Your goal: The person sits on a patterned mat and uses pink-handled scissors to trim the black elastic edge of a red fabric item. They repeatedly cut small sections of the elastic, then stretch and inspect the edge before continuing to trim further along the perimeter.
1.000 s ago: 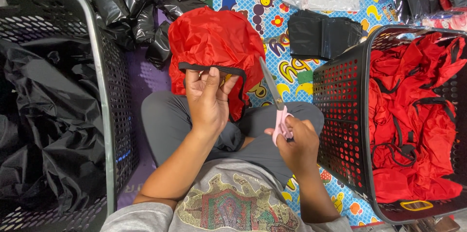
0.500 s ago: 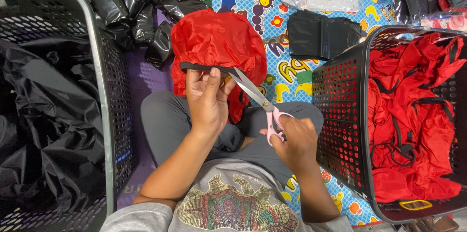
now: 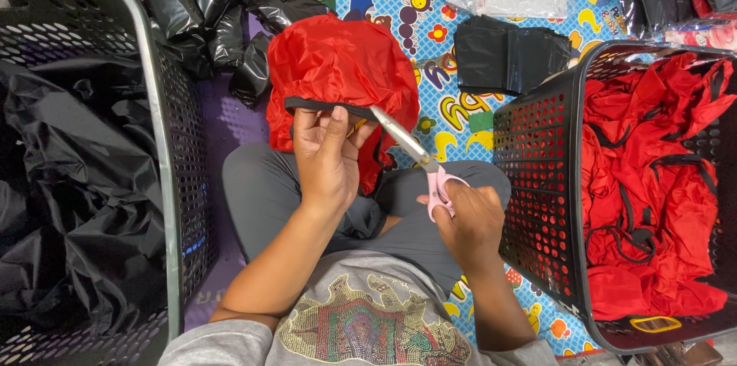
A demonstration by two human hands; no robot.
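Bright cartoon-print floor matting lies under a seated person, between a grey basket of black fabric and a black basket of red pieces. Left hand has its fingers clamped on the black-trimmed edge of a red fabric bag, held up over the knees. Right hand has its fingers closed through pink-handled scissors, whose blades point at that edge. A clean cut likely needs the trim kept taut and the blade tips close to the thumb, yet clear of it.
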